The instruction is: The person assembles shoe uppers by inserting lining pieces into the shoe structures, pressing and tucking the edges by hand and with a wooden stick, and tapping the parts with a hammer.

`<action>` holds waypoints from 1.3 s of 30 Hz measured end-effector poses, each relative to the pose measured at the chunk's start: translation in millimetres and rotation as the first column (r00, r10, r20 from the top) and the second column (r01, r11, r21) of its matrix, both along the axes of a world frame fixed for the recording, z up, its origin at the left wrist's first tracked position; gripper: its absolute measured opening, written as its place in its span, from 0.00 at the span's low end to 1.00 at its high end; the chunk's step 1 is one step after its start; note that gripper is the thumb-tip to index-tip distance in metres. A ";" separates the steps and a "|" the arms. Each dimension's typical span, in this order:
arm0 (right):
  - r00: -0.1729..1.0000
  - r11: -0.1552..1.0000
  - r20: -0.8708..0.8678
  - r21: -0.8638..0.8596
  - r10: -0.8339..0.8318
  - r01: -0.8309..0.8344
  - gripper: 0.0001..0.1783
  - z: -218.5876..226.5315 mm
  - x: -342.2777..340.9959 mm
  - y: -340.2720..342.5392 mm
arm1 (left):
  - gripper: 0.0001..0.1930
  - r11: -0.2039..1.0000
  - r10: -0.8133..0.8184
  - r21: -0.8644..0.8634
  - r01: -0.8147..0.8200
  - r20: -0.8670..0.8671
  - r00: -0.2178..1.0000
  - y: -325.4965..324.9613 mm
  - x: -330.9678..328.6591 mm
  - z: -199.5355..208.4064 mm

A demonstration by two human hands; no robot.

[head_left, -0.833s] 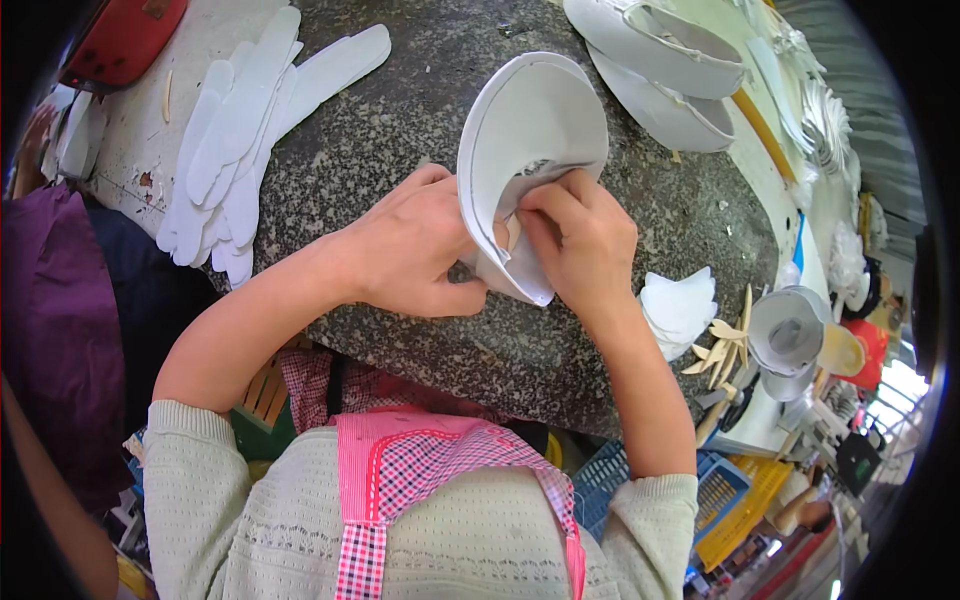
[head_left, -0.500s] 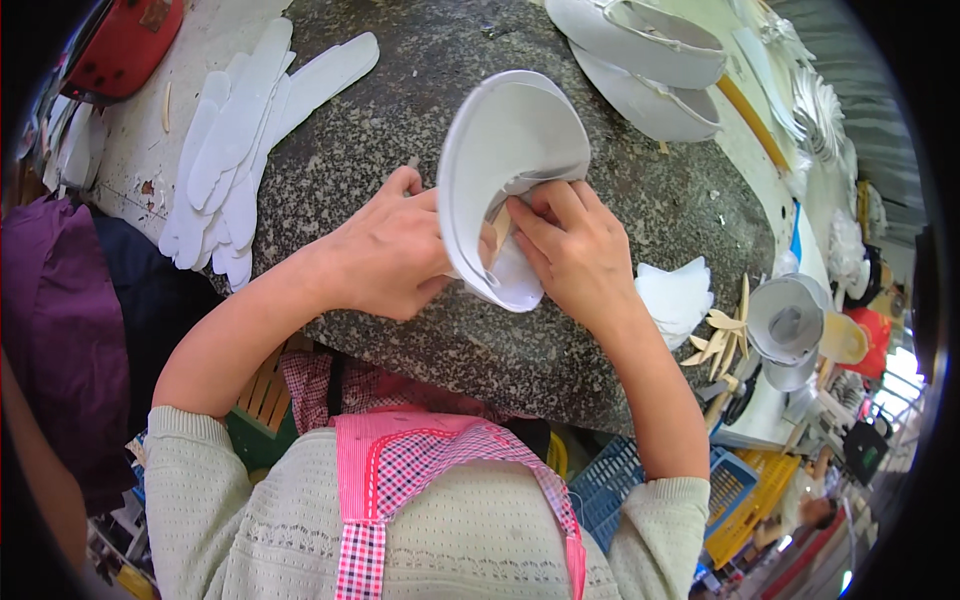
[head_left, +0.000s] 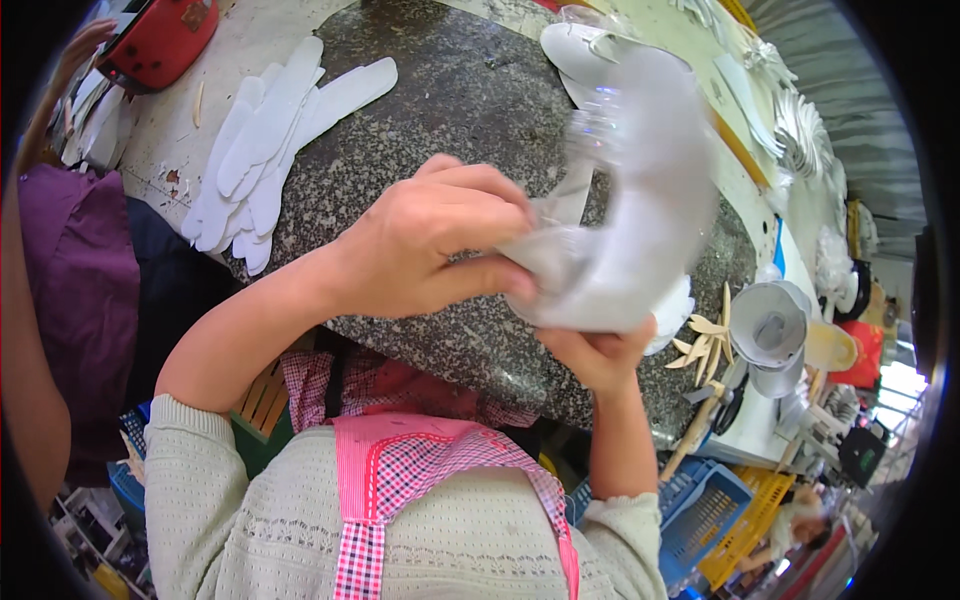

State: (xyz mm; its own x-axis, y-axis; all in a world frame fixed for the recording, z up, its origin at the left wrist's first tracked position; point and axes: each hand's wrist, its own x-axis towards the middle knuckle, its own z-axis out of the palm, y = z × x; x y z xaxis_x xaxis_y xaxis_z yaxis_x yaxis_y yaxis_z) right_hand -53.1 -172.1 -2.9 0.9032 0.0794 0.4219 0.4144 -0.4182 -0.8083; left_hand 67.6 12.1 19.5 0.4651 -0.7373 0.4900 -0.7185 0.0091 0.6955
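1. Dark speckled stone slab in the middle, set on a pale worktable; off to the far right there's a grey corrugated surface, and low on the right a blue crate beside a yellow crate.
2. Over the slab, right of centre, here's the white curved piece, badly blurred, up between the two hands, its broad side to the right.
3. Left hand: in from the near left, back of the hand upward, thumb and curled fingers pinching the left end of that piece.
4. Right hand: below the near edge, touching it from beneath; most fingers hide behind the piece, so how tightly they close, I cannot tell.
5. Left side of the slab, a fanned pile of long white flat pieces; farther left, a red container.
6. At the left edge, another person in a purple garment, one hand raised near that container.
7. On the right, small wooden pieces lie just beside a white cup-shaped piece, with a yellowish cup next along.
8. And blocking the view: the held piece partly covers a white shaped part at the far side and a small white stack near the right hand.
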 end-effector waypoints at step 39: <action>0.933 0.205 -0.359 0.915 0.015 0.348 0.32 -4.5 -32.0 35.5 | 0.13 0.995 -0.056 0.073 0.073 -0.214 0.975 -3.8 -43.9 11.5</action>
